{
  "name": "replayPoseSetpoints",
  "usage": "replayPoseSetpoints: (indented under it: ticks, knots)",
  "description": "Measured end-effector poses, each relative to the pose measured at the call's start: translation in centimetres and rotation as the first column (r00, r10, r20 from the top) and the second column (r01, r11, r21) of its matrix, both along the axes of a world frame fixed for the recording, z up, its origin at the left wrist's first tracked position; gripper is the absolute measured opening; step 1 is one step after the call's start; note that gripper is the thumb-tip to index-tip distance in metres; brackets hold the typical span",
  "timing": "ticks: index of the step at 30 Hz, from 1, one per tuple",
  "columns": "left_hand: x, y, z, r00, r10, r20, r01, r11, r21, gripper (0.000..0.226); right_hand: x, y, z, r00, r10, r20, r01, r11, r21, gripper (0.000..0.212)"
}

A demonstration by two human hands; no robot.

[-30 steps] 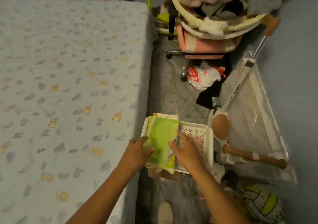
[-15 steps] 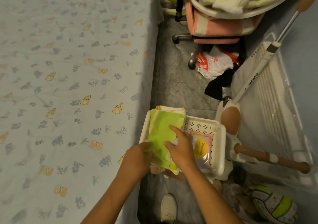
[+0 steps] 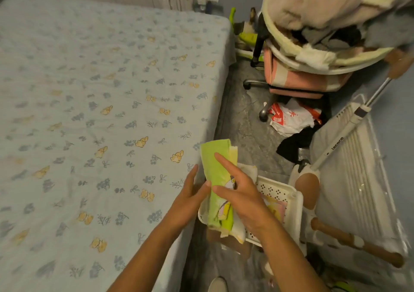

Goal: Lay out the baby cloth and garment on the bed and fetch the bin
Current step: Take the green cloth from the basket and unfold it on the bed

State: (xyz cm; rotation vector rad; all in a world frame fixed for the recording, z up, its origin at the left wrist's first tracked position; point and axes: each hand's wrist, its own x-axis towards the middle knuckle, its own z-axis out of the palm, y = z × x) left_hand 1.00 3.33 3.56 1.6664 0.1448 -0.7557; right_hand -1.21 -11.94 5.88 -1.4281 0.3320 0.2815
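cloth [image 3: 215, 173]: lime green, cartoon print, folded up with pale yellow layers, held tilted over the bin's left end
bin [image 3: 295, 204]: white plastic with little holes, sitting right beside the bed
bed [image 3: 100, 112]: pale blue, small flower prints, flat

A chair [image 3: 298, 83] with a pink seat carries a heap of clothes [image 3: 313, 7]. Under it, on the grey floor [image 3: 244, 135], lie a red-and-white plastic bag [image 3: 291, 121] and, just beside it, a black cloth [image 3: 293, 146]. A white pole [image 3: 336, 146] marked "lecoco" slants across a slatted white panel [image 3: 358, 179] by the wall. A wooden bar [image 3: 358, 244] lies below the panel. A shoe [image 3: 217, 285] shows at the bottom edge.
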Motion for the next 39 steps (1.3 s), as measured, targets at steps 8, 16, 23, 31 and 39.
replayPoseSetpoints:
  ticks: [8, 16, 23, 31, 39]
  knots:
    - [-0.1, 13.1, 6.7, 0.957, 0.285, 0.052, -0.251, 0.904, -0.346, 0.072, 2.3, 11.2, 7.0, 0.978, 0.185, 0.094, -0.195, 0.975, 0.111, 0.067]
    - [-4.0, 34.0, 10.3, 0.851, 0.386, 0.356, -0.344, 0.922, -0.177, 0.062, 1.1, 30.7, 10.9, 0.904, 0.405, 0.137, -0.373, 0.904, -0.207, 0.072]
    - [-7.8, 55.7, 11.7, 0.835, 0.338, 0.435, -0.343, 0.937, -0.069, 0.059, -2.4, 51.4, 11.7, 0.877, 0.469, 0.106, -0.426, 0.86, -0.279, 0.076]
    - [-8.1, 72.6, 11.0, 0.836, 0.265, 0.481, -0.362, 0.925, 0.118, 0.069, -2.9, 68.5, 10.5, 0.896, 0.436, 0.086, -0.389, 0.863, -0.323, 0.082]
    - [-0.9, 81.5, 8.4, 0.876, 0.16, 0.456, -0.27, 0.944, 0.189, 0.069, 2.6, 76.2, 7.4, 0.937, 0.346, 0.049, -0.32, 0.906, -0.276, 0.081]
